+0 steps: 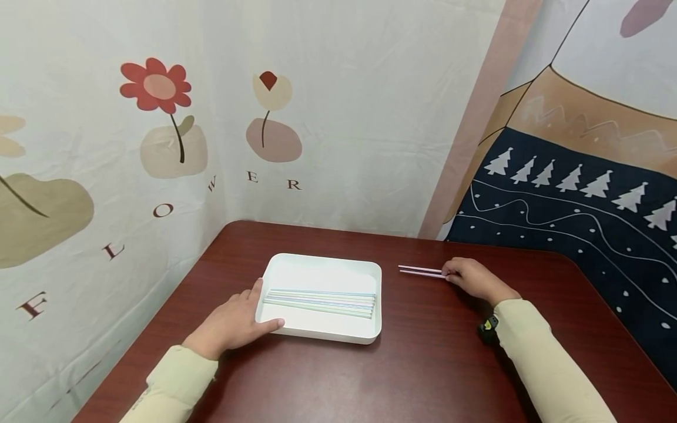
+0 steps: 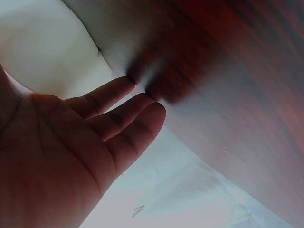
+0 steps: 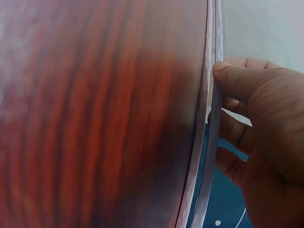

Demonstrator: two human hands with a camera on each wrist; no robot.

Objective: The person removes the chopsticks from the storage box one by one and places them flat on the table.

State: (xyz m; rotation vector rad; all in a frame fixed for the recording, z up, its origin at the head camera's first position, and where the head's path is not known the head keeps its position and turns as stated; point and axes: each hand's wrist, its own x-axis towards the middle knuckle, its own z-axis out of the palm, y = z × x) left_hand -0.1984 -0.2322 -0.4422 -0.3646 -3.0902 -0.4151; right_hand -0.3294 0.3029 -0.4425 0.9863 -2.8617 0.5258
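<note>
A white tray (image 1: pixel 322 269) stands on the table with several thin pale green, blue and whitish chopsticks (image 1: pixel 319 304) lying side by side in it. My left hand (image 1: pixel 233 320) is at the tray's left end, its thumb over the front rim and the other fingers along the left side. Those fingers look nearly straight in the left wrist view. To the right of the tray, my right hand (image 1: pixel 473 279) pinches a pair of pinkish-purple chopsticks (image 1: pixel 421 272) near one end, their other ends pointing at the tray. In the right wrist view the thumb lies against the chopsticks (image 3: pixel 202 142).
The dark red wooden table (image 1: pixel 412 376) has rounded back corners. Behind it hangs a pale curtain (image 1: pixel 359 117) with flowers and letters; a dark cloth (image 1: pixel 571 229) with white trees hangs at the right. A black wrist device (image 1: pixel 488 330) sits below my right cuff.
</note>
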